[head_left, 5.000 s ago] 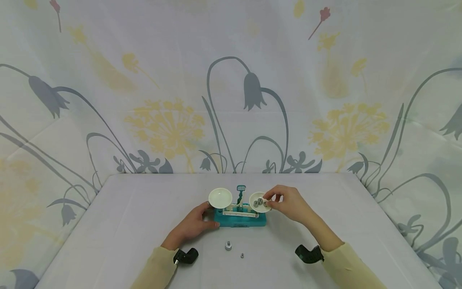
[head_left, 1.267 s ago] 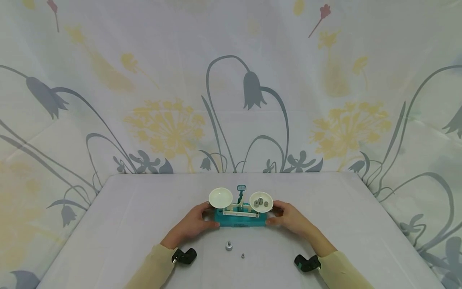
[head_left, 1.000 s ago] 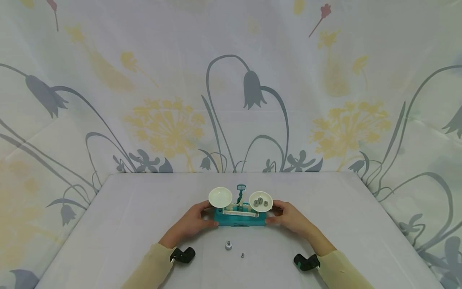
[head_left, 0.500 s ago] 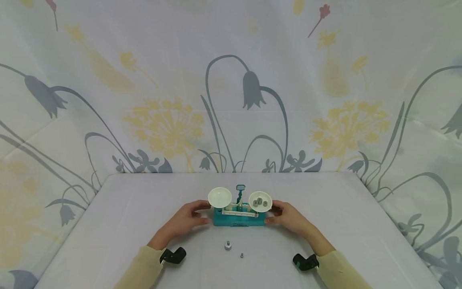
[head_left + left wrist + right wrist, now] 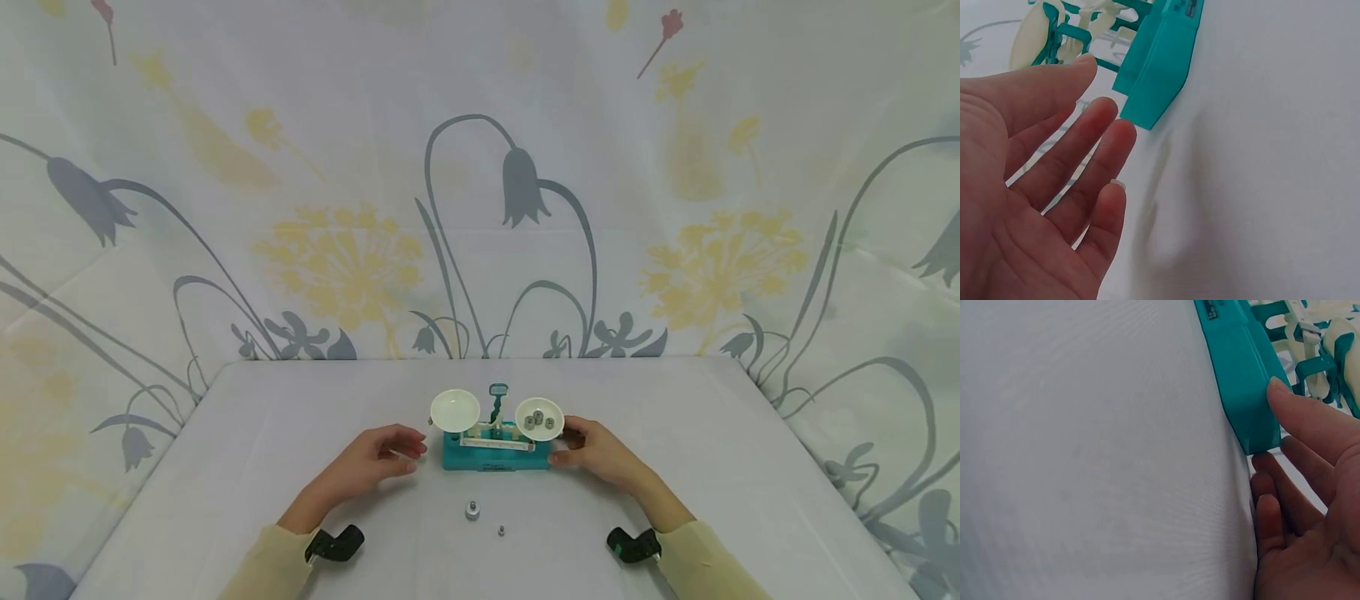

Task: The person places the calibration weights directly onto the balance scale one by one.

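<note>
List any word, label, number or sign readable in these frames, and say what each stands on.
No text can be read.
Teal plastic balance scale: a pale strip on its front face and marks near its end in the right wrist view, too small and blurred.
Small teal sign on the scale's centre post: too small.
Small metal weights in the right pan: no legible markings.

One balance scale [image 5: 495, 446] is standing with two pans. Three weights [image 5: 537, 420] are sitting in one pan. Two more weights [image 5: 472, 510] are lying on the table.

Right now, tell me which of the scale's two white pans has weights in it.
The right pan, beside the right hand, holds three small metal weights. The left pan has none in it.
</note>
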Demonstrator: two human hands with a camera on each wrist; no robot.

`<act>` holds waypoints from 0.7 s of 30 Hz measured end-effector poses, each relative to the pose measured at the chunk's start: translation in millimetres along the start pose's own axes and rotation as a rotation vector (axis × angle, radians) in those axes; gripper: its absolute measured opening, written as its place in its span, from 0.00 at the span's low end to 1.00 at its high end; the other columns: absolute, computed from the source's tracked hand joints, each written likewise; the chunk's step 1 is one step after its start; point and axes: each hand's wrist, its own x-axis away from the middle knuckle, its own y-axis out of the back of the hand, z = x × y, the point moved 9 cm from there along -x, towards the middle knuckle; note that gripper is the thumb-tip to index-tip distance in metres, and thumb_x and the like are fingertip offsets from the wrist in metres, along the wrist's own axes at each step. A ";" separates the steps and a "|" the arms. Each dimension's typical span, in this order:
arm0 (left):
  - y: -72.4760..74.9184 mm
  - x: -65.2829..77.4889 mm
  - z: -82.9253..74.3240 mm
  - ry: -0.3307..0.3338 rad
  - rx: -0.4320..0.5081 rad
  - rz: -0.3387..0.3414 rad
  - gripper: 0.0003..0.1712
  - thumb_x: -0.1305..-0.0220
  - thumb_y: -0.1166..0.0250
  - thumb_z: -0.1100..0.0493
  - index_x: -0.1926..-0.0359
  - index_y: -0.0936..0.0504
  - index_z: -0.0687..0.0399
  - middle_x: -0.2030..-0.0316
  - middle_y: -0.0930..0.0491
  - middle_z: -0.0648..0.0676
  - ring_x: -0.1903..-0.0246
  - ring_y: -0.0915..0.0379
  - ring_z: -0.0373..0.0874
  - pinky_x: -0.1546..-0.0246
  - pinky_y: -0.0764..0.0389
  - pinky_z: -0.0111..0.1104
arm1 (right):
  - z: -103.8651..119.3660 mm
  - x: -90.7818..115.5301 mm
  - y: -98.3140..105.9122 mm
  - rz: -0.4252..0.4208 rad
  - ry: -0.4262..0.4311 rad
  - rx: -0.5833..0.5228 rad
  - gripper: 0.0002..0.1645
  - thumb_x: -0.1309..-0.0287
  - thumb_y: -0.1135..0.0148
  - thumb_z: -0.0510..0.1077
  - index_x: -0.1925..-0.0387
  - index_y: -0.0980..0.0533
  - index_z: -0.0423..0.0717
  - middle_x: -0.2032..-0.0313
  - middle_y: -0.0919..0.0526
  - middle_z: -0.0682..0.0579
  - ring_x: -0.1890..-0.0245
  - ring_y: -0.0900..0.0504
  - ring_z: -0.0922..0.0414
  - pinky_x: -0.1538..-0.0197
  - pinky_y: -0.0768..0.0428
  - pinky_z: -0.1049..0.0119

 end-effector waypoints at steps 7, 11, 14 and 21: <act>-9.5 7.4 -5.9 0.015 0.065 0.041 0.20 0.35 0.33 0.63 0.44 0.22 0.65 0.52 0.17 0.58 0.52 0.22 0.49 0.52 0.22 0.30 | 3.1 2.5 -0.4 -0.001 0.010 -0.005 0.39 0.48 0.25 0.44 0.37 0.28 0.35 0.44 0.22 0.45 0.51 0.26 0.51 0.45 0.26 0.55; -17.4 9.6 -10.2 0.008 0.114 0.067 0.20 0.35 0.33 0.64 0.44 0.22 0.66 0.52 0.18 0.60 0.51 0.22 0.51 0.52 0.22 0.30 | 3.2 2.6 -0.2 0.001 0.005 -0.007 0.38 0.48 0.26 0.44 0.36 0.28 0.36 0.43 0.22 0.45 0.49 0.25 0.51 0.42 0.26 0.53; -24.3 10.0 -13.5 -0.005 0.137 0.089 0.19 0.35 0.33 0.64 0.44 0.22 0.65 0.52 0.18 0.60 0.51 0.23 0.53 0.52 0.22 0.30 | 3.1 2.2 -0.3 0.001 0.005 -0.010 0.37 0.48 0.26 0.44 0.37 0.28 0.37 0.44 0.22 0.45 0.50 0.26 0.51 0.43 0.26 0.53; -41.4 9.0 -20.3 -0.035 0.139 0.126 0.18 0.34 0.34 0.65 0.45 0.21 0.64 0.52 0.18 0.59 0.50 0.23 0.53 0.53 0.22 0.31 | 3.0 1.9 -1.6 0.013 0.023 -0.004 0.37 0.48 0.26 0.44 0.38 0.27 0.36 0.43 0.22 0.44 0.48 0.25 0.50 0.42 0.26 0.52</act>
